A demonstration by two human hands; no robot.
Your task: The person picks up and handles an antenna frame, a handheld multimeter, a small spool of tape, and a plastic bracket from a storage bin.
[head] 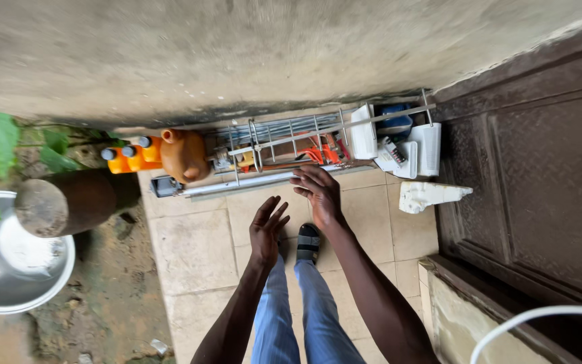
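Fingers (308,180) spread above tool-filled rack (284,145)

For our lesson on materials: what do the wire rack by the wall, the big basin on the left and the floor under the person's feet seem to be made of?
Wire rack: likely chromed or galvanised steel, with thin shiny silver rods.
Basin: apparently aluminium or steel, grey with a dull metallic sheen.
Floor: seemingly ceramic tiles, beige, matt and stained, with visible grout lines.

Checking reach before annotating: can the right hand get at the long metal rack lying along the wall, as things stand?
Probably yes. The right hand is open, fingers spread, already at the near rail of the metal rack, with nothing between them. The left hand hangs lower over bare tile, out of the way. Contact itself cannot be told.
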